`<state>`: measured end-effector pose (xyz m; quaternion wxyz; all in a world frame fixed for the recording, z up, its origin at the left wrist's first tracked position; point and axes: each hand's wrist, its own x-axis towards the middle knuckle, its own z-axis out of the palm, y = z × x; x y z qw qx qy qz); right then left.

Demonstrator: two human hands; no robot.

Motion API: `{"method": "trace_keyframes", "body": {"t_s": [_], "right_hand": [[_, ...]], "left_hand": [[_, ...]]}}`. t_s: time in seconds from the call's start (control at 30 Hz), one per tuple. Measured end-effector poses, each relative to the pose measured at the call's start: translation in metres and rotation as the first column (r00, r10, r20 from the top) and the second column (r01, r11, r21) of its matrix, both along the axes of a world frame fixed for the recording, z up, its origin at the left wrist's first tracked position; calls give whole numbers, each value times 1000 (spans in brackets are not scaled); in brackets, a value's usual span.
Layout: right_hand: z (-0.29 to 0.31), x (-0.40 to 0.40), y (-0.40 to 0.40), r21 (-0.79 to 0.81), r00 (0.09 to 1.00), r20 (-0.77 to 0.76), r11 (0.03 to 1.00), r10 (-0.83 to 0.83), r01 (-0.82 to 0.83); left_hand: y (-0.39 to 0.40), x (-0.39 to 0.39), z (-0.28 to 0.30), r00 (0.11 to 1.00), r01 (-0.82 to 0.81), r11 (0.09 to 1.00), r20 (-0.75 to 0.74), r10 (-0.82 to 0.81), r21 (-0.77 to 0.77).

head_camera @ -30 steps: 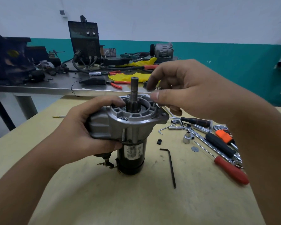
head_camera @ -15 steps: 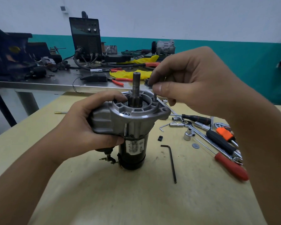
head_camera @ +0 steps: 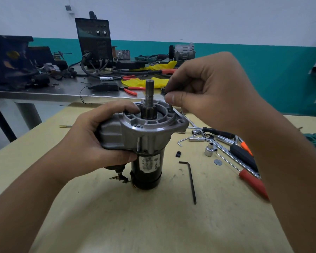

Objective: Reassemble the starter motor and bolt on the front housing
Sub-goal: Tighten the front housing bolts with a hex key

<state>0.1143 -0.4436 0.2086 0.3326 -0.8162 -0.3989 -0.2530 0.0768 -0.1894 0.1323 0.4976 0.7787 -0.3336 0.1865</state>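
The starter motor [head_camera: 147,168] stands upright on the yellow table, black body down, shaft [head_camera: 150,88] pointing up. Its grey front housing [head_camera: 150,130] sits on top. My left hand [head_camera: 91,141] grips the housing from the left, fingers over its rim and thumb underneath. My right hand [head_camera: 206,92] hovers over the housing's right rear and pinches a small bolt [head_camera: 170,108] between thumb and forefinger; the bolt stands in a hole in the flange, its head hidden by my fingertips. Another bolt head [head_camera: 139,127] sits flush at the front of the flange.
An Allen key [head_camera: 191,179] lies right of the motor. Further right lie sockets [head_camera: 210,149], wrenches and screwdrivers, including one with a red handle [head_camera: 254,184]. A small black piece [head_camera: 178,154] and a washer [head_camera: 217,162] lie nearby. A metal bench with a welder [head_camera: 94,39] stands behind.
My right hand has come lower and the bolt now stands in the flange hole. The left hand keeps its grip on the housing.
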Motion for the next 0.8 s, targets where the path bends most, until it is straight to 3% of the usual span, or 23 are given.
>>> {"method": "trace_keyframes", "body": {"t_s": [0.13,0.4,0.5,0.7,0.8], "right_hand": [[-2,-1,0,-64,999,-36,998,5,-7],[-4,2,2,43,993,-74,995,93,-90],[-6,5,2,-44,991,-110,996,71,-76],[-11,2,2,-68,997,69,998,22,-17],[-12,-3,1,-65,999,8,997,37,-36]], "left_hand": [[1,0,0,1000,8,1000,1,-8,-2],[1,0,0,1000,12,1000,9,-12,2],[0,-1,-1,1000,11,1000,-7,-11,-18],[-2,-2,0,1000,-12,1000,10,12,5],[-4,-4,0,1000,-15,1000,21,15,10]]}}
